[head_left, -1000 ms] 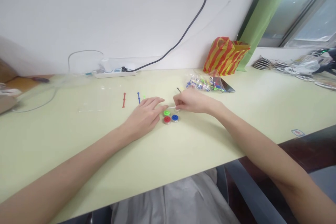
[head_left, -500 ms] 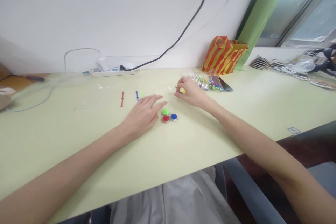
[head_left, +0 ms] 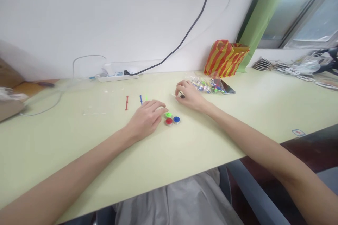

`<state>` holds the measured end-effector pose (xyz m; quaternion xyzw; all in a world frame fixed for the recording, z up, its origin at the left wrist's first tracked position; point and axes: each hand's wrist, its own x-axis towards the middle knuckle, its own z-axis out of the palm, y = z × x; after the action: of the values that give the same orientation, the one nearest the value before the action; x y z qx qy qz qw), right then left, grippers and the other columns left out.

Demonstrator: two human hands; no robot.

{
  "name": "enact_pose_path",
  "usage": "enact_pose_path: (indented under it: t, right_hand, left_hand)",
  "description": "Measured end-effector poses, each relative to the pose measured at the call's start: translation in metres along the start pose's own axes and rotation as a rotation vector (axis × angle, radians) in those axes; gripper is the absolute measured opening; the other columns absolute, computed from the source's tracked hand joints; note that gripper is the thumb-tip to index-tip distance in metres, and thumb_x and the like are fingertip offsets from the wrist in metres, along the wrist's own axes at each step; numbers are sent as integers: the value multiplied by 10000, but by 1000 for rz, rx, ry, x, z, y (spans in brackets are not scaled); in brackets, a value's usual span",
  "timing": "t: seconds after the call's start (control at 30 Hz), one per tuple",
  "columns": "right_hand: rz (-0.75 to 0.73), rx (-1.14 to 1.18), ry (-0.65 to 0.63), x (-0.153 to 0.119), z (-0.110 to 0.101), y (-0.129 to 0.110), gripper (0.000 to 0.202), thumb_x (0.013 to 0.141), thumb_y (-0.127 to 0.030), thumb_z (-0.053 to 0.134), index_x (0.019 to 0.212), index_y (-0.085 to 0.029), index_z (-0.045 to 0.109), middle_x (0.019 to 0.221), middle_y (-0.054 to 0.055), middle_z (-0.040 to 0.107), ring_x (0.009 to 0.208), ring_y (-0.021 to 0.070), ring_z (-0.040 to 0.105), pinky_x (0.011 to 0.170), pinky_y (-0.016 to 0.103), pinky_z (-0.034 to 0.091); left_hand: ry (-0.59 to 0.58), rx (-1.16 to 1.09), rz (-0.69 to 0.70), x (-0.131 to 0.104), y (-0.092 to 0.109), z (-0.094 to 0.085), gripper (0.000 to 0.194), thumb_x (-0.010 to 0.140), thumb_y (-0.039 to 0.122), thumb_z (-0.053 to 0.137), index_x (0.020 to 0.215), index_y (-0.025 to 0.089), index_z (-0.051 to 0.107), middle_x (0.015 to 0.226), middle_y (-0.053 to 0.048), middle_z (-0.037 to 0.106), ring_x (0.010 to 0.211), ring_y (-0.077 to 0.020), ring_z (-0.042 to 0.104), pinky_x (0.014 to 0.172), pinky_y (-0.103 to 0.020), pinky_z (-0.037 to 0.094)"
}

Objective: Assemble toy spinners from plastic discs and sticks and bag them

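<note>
My left hand (head_left: 148,117) rests on the table, fingers loosely apart and holding nothing, its index fingertip close to a green-topped disc (head_left: 168,115). Grouped with that are a red-topped disc (head_left: 169,122) and a blue-topped disc (head_left: 176,120), all on clear bases. My right hand (head_left: 189,95) pinches a small black piece (head_left: 182,96), partly hidden by the fingers. Right behind this hand lies a clear plastic bag (head_left: 204,86) of colourful small parts. Beyond my left hand are a red arrow-ended stick (head_left: 126,102), a blue one (head_left: 141,99) and a partly covered green one (head_left: 146,97).
A dark phone (head_left: 225,87) lies by the plastic bag, before a red-and-yellow striped bag (head_left: 224,58). A power strip (head_left: 116,76) with a black cable (head_left: 182,40) runs along the wall. Flat round pieces (head_left: 290,71) are piled at far right.
A yellow patch showed at my right fingers; now the black piece shows there instead. My left hand has stayed by the discs. The whole view has shifted slightly.
</note>
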<state>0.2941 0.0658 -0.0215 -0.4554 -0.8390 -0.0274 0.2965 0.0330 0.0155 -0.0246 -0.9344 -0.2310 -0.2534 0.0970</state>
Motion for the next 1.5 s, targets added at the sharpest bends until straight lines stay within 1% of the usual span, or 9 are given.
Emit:
enact_pose_path:
  t: [0.17,0.27,0.37,0.63,0.77,0.9,1.07,1.33,1.5]
  right_hand:
    - [-115,71,61,-2,-7,-19,111,940,-165,575,934,-203,679,1228,108,607,1168,279,502,997,430,414]
    - [-117,89,66,-3,-8,-24,112,931,-146,586,933,-199,684,1199,107,619,1144,276,518,988,427,417]
    - [-106,120,68,8,-3,-24,124,928,-131,587,959,-190,692,1139,104,631,1104,264,535,982,414,422]
    - [-276,58,-264,94,42,-48,283,913,-144,607,1160,-203,732,1144,123,657,1084,282,549,953,413,414]
    - [-341,73,-360,116,64,-56,219,821,-71,639,941,-196,773,1009,87,706,980,247,588,866,344,417]
    - [-324,121,-399,118,73,-44,154,786,-54,634,799,-156,748,854,57,724,814,186,611,760,280,421]
    - [-309,156,-401,115,72,-27,191,791,-53,615,901,-134,748,848,45,727,761,154,612,723,251,419]
    - [-392,104,-363,117,65,-25,113,805,-83,648,791,-154,734,868,64,677,853,189,589,780,282,419]
    - [-420,62,-310,110,33,-19,95,853,-119,645,830,-160,728,885,84,683,884,216,575,834,322,421]
  left_hand:
    - [-24,-1,59,0,1,-1,329,1011,105,430,1131,212,717,1196,-87,707,1121,-243,629,954,-414,486]
    - [-76,47,-14,0,0,-1,334,1001,110,436,1144,216,720,1197,-92,699,1140,-262,617,952,-430,481]
    - [-154,59,-136,-1,0,1,423,950,73,450,1294,202,660,1240,-116,661,1161,-276,595,966,-442,480]
    - [-269,130,-212,-3,6,1,463,968,98,428,1404,124,581,1104,-139,623,1068,-287,573,953,-443,485]
    - [-264,136,-205,-4,7,3,455,956,99,447,1391,112,582,1073,-132,624,1059,-284,573,944,-426,480]
    - [-239,126,-202,-2,9,5,442,964,106,435,1376,130,592,1065,-127,625,1063,-283,564,945,-420,468]
    - [-262,119,-212,0,12,2,440,967,106,429,1375,101,593,1085,-141,640,1082,-295,558,944,-424,465]
    - [-251,102,-210,-3,11,1,440,956,111,428,1369,103,581,1080,-148,645,1076,-303,577,931,-439,488]
    - [-81,191,-225,-1,3,-2,675,893,32,414,1556,147,361,1299,-170,588,1205,-305,550,1020,-459,450]
